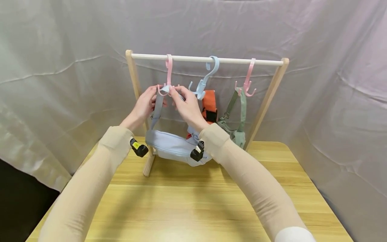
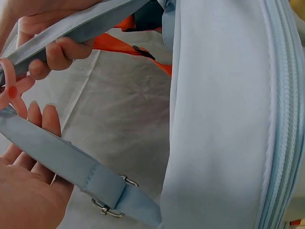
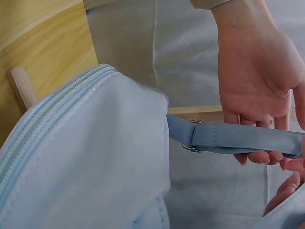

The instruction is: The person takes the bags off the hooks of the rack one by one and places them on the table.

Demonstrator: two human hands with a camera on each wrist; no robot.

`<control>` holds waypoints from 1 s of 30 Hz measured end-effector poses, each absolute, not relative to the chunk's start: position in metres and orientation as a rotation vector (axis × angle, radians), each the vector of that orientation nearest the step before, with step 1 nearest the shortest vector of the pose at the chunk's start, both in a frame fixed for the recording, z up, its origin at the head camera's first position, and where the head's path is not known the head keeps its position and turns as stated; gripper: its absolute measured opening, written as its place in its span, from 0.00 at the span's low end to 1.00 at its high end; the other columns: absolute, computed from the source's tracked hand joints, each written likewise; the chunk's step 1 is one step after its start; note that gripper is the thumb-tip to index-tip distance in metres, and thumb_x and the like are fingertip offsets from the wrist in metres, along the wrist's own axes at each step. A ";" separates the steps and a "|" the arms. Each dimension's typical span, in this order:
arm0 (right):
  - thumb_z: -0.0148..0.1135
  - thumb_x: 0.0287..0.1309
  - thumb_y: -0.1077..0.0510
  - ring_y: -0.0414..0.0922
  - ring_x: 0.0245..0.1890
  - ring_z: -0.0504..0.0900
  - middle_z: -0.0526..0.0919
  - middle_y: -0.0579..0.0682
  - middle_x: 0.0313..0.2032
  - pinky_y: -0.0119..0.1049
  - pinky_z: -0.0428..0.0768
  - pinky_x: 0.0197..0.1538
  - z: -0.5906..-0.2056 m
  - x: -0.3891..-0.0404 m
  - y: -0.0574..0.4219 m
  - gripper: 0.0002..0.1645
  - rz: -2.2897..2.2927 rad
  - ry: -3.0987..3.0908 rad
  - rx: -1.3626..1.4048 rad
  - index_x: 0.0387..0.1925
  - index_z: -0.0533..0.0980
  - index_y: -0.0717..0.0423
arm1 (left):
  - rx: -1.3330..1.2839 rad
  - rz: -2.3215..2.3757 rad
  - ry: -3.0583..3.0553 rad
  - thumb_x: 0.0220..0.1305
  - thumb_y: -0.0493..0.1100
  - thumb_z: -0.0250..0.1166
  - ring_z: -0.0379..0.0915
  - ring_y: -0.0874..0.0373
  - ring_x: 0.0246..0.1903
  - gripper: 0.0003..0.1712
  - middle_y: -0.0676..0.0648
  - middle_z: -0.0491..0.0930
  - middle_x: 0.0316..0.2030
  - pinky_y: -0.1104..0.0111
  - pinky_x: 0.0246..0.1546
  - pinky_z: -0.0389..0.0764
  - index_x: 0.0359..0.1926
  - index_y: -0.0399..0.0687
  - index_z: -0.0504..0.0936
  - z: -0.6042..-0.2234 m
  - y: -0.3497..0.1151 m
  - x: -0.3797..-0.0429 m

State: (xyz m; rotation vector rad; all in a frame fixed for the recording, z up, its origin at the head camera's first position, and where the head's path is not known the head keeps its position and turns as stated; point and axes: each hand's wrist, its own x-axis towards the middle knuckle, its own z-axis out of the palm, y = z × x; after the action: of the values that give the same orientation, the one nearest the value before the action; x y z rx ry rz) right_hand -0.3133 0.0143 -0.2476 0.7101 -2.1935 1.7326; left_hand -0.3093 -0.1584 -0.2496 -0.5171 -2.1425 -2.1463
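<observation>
A light blue zipped bag (image 1: 172, 144) hangs below the left pink hook (image 1: 169, 69), its strap (image 1: 158, 109) rising to the hook's prongs. Beside the prongs, my left hand (image 1: 144, 104) holds one side of the strap, fingers passing behind it and thumb near the top. My right hand (image 1: 188, 106) grips the strap's other side, fingertips curled round it in the left wrist view. Between the hands, the top of the strap loop overlaps the prongs. A metal buckle (image 2: 107, 207) sits on the strap's left side in that view.
A white rail (image 1: 193, 59) on a wooden frame (image 1: 267, 101) carries the hooks. Close right of my right hand hangs a blue hook (image 1: 205, 80), with an orange strap (image 1: 209, 101) below. A green bag (image 1: 237, 134) hangs from the right pink hook (image 1: 248, 79). The wooden table (image 1: 187, 201) lies below.
</observation>
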 end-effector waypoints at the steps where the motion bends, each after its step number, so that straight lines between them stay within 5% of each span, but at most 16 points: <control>1: 0.54 0.74 0.46 0.45 0.28 0.75 0.78 0.51 0.27 0.31 0.74 0.34 -0.248 -0.314 0.014 0.20 1.730 -2.193 0.707 0.50 0.80 0.57 | -0.506 -2.162 -2.136 0.82 0.50 0.35 0.78 0.64 0.32 0.22 0.58 0.79 0.27 0.71 0.41 0.74 0.65 0.46 0.64 -0.251 -0.158 -0.310; 5: 0.53 0.74 0.46 0.45 0.51 0.82 0.86 0.53 0.44 0.31 0.76 0.55 -0.250 -0.313 0.014 0.21 1.665 -2.206 0.708 0.51 0.81 0.56 | -0.455 -2.222 -2.101 0.82 0.51 0.37 0.75 0.65 0.30 0.14 0.59 0.77 0.26 0.72 0.40 0.74 0.53 0.59 0.68 -0.254 -0.158 -0.312; 9: 0.53 0.75 0.47 0.47 0.73 0.69 0.81 0.52 0.62 0.37 0.67 0.74 -0.250 -0.314 0.015 0.21 1.595 -2.201 0.729 0.53 0.81 0.57 | -0.446 -2.272 -2.060 0.81 0.50 0.38 0.71 0.66 0.27 0.12 0.59 0.75 0.24 0.73 0.37 0.73 0.47 0.61 0.70 -0.252 -0.158 -0.312; 13: 0.54 0.74 0.48 0.44 0.66 0.76 0.84 0.52 0.59 0.36 0.73 0.67 -0.250 -0.313 0.015 0.20 1.544 -2.191 0.738 0.53 0.81 0.56 | -0.456 -2.300 -2.041 0.81 0.50 0.41 0.67 0.65 0.24 0.12 0.57 0.73 0.22 0.73 0.33 0.69 0.44 0.59 0.70 -0.249 -0.159 -0.312; 18: 0.54 0.74 0.48 0.42 0.44 0.78 0.86 0.52 0.49 0.33 0.75 0.49 -0.251 -0.311 0.016 0.19 1.508 -2.213 0.724 0.52 0.82 0.55 | -0.420 -2.247 -2.070 0.80 0.52 0.45 0.65 0.64 0.26 0.11 0.57 0.72 0.24 0.74 0.33 0.68 0.43 0.57 0.71 -0.246 -0.161 -0.311; 30: 0.55 0.73 0.48 0.43 0.41 0.76 0.85 0.52 0.42 0.32 0.72 0.47 -0.253 -0.311 0.015 0.17 1.486 -2.197 0.735 0.48 0.83 0.54 | -0.323 -2.039 -2.187 0.77 0.58 0.50 0.65 0.65 0.28 0.15 0.57 0.71 0.25 0.75 0.32 0.69 0.44 0.53 0.72 -0.232 -0.167 -0.303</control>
State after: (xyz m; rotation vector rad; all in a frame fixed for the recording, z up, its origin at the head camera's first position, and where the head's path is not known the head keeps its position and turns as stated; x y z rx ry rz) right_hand -0.3107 0.0154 -0.2526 0.7345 -2.1970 1.4857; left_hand -0.3034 -0.1672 -0.2319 -0.3231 -2.1866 -2.0393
